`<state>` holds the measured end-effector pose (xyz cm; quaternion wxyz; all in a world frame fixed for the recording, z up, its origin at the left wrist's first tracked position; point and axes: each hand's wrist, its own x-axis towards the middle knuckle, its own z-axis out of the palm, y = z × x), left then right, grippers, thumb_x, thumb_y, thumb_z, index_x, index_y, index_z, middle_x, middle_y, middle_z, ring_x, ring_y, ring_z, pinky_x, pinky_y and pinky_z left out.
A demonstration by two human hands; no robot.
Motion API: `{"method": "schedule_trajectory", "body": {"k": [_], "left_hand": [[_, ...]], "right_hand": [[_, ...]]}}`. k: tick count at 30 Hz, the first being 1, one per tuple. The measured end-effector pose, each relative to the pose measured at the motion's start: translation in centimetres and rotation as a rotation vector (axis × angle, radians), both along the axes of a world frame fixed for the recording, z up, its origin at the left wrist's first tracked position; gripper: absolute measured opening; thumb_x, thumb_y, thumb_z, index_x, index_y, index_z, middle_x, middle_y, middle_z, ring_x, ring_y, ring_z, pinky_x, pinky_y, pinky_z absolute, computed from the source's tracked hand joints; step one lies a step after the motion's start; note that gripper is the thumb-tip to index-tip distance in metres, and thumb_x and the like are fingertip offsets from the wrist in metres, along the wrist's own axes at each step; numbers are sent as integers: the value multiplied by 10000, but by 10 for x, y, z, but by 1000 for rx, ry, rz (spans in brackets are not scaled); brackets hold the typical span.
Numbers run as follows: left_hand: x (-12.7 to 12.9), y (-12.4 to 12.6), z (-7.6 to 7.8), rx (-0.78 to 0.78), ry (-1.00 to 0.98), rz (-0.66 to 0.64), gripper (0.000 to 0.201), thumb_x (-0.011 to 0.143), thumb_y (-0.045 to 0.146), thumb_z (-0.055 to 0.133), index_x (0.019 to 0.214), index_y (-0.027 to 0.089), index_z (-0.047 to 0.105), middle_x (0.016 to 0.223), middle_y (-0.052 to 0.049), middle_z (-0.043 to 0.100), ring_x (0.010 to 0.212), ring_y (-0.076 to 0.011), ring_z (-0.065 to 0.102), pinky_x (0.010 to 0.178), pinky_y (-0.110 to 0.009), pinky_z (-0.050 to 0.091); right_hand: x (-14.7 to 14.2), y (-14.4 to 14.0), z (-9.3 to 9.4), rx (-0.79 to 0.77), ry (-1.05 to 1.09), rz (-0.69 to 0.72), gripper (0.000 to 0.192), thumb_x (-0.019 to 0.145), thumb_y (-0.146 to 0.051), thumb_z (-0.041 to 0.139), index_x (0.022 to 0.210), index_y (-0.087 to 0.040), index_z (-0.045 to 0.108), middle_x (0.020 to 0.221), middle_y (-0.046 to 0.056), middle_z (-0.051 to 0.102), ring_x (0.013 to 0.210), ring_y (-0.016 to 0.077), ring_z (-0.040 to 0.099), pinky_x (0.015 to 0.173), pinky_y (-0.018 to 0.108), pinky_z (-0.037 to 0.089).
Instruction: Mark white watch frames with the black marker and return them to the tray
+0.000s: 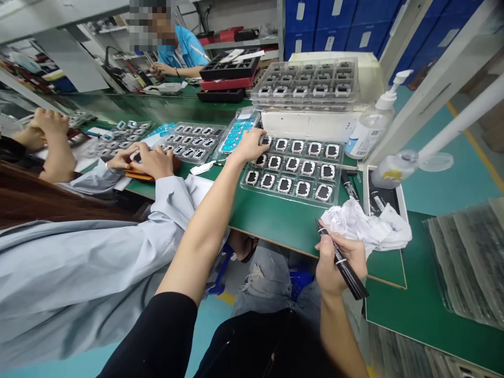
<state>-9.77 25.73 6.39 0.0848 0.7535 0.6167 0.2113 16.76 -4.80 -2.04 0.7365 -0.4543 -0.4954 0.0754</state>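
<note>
My left hand (250, 146) fingertips pinch a small, light, probably fragile square part (265, 140) by its edges from the tray (252, 191), right hand (334, 260) fingers curled round a pen (346, 270).

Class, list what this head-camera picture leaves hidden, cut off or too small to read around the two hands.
- Left hand: its fingertips cover the tray corner part.
- Right hand: the pen is partly wrapped by fingers; the crumpled paper hides its tip.
- Pump bottle: label too small.
- Stacked trays: cut off by the right edge.
</note>
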Motion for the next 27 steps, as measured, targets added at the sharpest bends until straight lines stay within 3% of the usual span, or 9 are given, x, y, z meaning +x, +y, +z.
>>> {"method": "schedule_trajectory", "body": {"k": [5,8,13,15,18,23,27], "left_hand": [[12,3,4,44,46,-25,552,1019,315,740,1529,107,749,1580,-230,735,1529,-453,559,1365,-631,404],[28,11,4,48,109,-61,473,1018,380,761,1411,126,828,1436,-208,786,1485,-436,589,1371,-601,410],[46,31,4,-19,133,-30,432,886,425,920,1204,135,883,1285,-206,802,1419,-456,631,1318,-581,486],[48,34,6,-18,118,-24,427,835,401,961,1158,138,871,1285,-206,798,1403,-455,645,1294,-573,515],[50,29,7,4,83,-35,508,787,304,976,1242,140,819,1289,-180,793,1362,-419,677,1253,-542,560],[59,12,5,49,-24,-112,516,842,36,780,1339,171,752,1133,-125,809,1235,-371,755,1195,-519,592],[63,-7,7,175,-297,-163,505,893,22,714,1365,196,751,968,-61,774,1055,-305,774,1154,-522,624]], "right_hand": [[-1,-1,0,3,-14,10,137,1062,-244,868,1018,-205,744,924,79,884,813,296,915,720,335,768],[-2,-3,-2,-31,-23,3,137,1076,-256,860,1026,-209,740,978,96,897,780,280,904,728,356,773],[-1,-4,-4,-32,-30,6,131,1073,-258,867,1043,-214,747,963,86,890,769,277,898,722,359,768],[-1,-3,-4,-19,-32,11,125,1071,-247,867,1045,-214,749,946,74,884,763,276,897,725,357,768],[0,-3,-6,-11,-45,9,128,1072,-243,865,1037,-216,744,955,71,885,734,268,887,708,357,764],[2,-4,-11,-23,-58,19,118,1061,-221,872,1061,-210,754,1009,88,895,769,271,894,716,361,768],[2,-4,-10,-7,-54,26,111,1055,-203,866,1078,-208,758,1024,90,898,756,271,891,726,376,778]]}}
